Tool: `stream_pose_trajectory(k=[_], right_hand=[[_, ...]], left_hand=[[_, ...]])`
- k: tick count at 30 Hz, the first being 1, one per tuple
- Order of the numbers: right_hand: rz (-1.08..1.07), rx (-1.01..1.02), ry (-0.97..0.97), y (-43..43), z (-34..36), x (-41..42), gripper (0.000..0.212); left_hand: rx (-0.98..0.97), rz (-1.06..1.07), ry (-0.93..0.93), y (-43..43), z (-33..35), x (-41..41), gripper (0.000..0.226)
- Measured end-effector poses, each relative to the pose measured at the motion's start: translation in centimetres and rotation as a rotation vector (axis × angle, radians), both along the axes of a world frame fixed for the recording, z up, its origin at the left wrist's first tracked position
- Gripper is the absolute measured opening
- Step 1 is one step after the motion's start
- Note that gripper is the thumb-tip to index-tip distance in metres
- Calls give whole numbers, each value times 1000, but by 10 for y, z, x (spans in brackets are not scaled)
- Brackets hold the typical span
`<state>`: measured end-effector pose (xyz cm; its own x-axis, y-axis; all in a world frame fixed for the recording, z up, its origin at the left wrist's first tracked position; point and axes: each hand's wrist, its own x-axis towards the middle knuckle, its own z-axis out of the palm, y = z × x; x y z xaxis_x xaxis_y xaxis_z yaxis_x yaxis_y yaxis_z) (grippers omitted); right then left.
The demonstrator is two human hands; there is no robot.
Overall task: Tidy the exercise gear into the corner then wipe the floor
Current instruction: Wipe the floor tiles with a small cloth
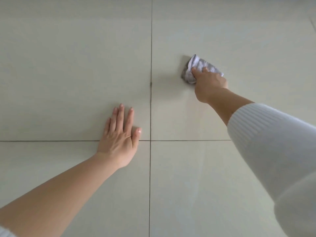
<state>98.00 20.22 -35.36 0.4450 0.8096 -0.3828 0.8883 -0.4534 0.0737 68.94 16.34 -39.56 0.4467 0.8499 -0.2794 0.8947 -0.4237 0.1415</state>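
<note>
Nearest, the bare left forearm comes in from the lower left corner of the view, where it is cut off. The left hand (119, 139) lies flat on the floor (68, 57), palm down. Its fingers (121, 117) are straight and released, holding nothing. The hand lies across a tile joint (51, 140), just left of the point where four tiles meet.

On the right, a white ribbed sleeve (273, 142) is cut off by the right edge.

Farther away, the right hand (211, 82) grasps a crumpled white and grey cloth (199, 65) and holds it on the far right tile. This hand's fingers curl around the cloth and are mostly hidden behind the back of the hand, which also covers part of the cloth.
</note>
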Motion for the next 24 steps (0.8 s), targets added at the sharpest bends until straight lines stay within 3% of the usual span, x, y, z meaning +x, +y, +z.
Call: stream_pose_trajectory(k=[4, 8, 12, 17, 24], right_hand=[[41, -43, -74, -38, 5, -18, 70], [172, -8, -24, -87, 16, -66, 70], [328, -24, 0, -149, 18, -120, 76], [435, -161, 50, -206, 29, -157, 79], [655, -217, 77, -263, 30, -195, 71]], left_hand=[[-46, -36, 18, -18, 2, -11, 76], [-64, -23, 35, -21, 5, -10, 83], [-98, -8, 43, -27, 12, -7, 67], [-133, -353, 105, -57, 32, -47, 84], [-102, -331, 80, -82, 27, -93, 89]])
